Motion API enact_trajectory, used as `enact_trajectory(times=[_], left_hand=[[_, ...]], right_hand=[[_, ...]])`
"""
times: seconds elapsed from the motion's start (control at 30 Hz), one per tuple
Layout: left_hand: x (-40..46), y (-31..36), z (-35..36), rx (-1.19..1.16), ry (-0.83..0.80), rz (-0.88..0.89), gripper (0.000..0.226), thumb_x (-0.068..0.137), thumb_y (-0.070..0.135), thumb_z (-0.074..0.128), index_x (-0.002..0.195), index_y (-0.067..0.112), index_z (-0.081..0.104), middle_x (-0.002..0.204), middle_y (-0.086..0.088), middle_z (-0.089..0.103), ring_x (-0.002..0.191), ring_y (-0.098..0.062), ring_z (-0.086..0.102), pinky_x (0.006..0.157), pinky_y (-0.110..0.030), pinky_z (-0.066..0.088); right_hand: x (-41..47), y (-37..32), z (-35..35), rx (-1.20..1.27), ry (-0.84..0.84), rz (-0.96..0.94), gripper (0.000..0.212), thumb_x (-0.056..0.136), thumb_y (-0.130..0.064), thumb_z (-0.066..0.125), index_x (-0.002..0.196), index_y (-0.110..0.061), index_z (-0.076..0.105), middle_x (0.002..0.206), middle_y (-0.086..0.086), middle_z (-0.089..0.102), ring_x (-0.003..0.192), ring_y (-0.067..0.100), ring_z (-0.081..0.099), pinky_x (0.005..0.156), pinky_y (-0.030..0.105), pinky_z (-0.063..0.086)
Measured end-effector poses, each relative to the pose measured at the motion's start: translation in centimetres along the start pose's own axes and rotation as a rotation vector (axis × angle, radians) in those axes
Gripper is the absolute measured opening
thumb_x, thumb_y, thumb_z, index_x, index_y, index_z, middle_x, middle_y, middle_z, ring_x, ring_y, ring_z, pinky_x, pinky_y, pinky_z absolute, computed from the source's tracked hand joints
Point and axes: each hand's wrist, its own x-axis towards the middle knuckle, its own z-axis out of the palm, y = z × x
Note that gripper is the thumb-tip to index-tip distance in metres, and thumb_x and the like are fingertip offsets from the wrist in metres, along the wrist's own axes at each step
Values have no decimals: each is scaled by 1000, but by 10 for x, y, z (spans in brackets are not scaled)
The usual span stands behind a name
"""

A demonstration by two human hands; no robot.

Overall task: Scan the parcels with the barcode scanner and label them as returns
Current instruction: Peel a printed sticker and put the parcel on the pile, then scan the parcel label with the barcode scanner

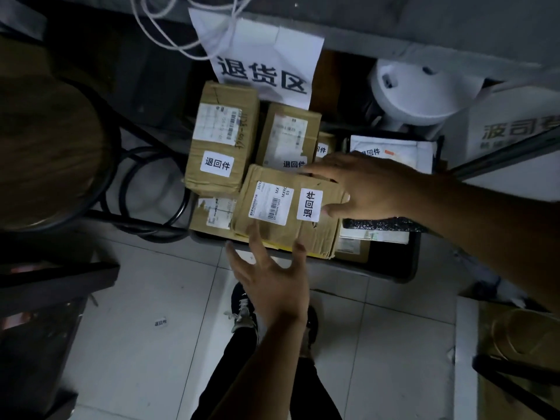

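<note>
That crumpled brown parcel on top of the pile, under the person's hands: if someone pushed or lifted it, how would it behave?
The crumpled brown parcel would probably flex rather than stay stiff: its cardboard is creased and dented. It lies flat and boxy, so rolling seems unlikely. Perched on other parcels with its near edge overhanging the bin's rim, it might slide or tip forward if pushed that way. Its weight cannot be judged.

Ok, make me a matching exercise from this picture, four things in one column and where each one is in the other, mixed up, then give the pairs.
Things
1. right hand
2. left hand
3. paper sign with big black characters
4. loose return sticker

Places
A. lying on the floor tiles
B. hanging behind the boxes
C. spread open at the near edge of the front cardboard box
D. resting on the far right corner of the front cardboard box

Pairs: 1-D, 2-C, 3-B, 4-A
</note>
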Motion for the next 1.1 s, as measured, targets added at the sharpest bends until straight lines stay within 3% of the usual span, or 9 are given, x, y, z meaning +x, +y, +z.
enact_trajectory(times=[0.17,0.27,0.33,0.43,0.6,0.87,1.1], left_hand=[[-14,34,-60,417,-23,357,79,83,73,39,152,38,23,163,-14,8,149,-37,8,116,-57,17],[-36,62,-102,553,-89,556,74,89,66,48,152,34,27,162,-12,13,150,-35,8,117,-58,13],[-52,82,-128,602,-119,700,70,90,61,52,151,34,30,160,-9,18,148,-34,14,116,-58,21],[-83,109,-162,643,-117,905,64,87,58,57,144,31,44,151,-8,33,137,-34,35,106,-57,39],[-145,144,-194,673,-230,1193,61,83,57,53,136,27,55,141,-11,47,125,-34,48,96,-50,49],[-267,169,-202,664,-568,1619,59,87,50,60,141,27,49,142,-11,47,125,-31,45,93,-45,47],[-397,144,-196,667,-850,1844,63,93,52,55,149,31,37,151,-6,35,137,-26,33,104,-41,38]], right_hand=[[-87,-44,-9,2,159,238,77,91,-62,49,154,-36,12,160,4,23,143,29,26,107,48,36],[-146,-79,-14,48,256,329,73,92,-60,45,154,-36,14,161,5,21,146,28,20,110,49,32],[-186,-101,-19,83,356,405,72,92,-60,45,154,-36,16,160,3,22,146,27,20,111,47,29],[-244,-134,-28,174,480,539,72,92,-58,48,154,-35,19,159,1,25,145,26,22,112,48,28],[-338,-185,-25,223,663,750,70,90,-57,48,150,-32,25,153,4,33,139,29,30,110,50,30],[-461,-270,16,314,799,1205,73,93,-60,46,153,-33,16,157,4,24,144,29,22,115,49,25],[-571,-334,80,451,989,1561,75,89,-56,54,151,-34,20,153,2,33,137,28,34,108,48,35]])
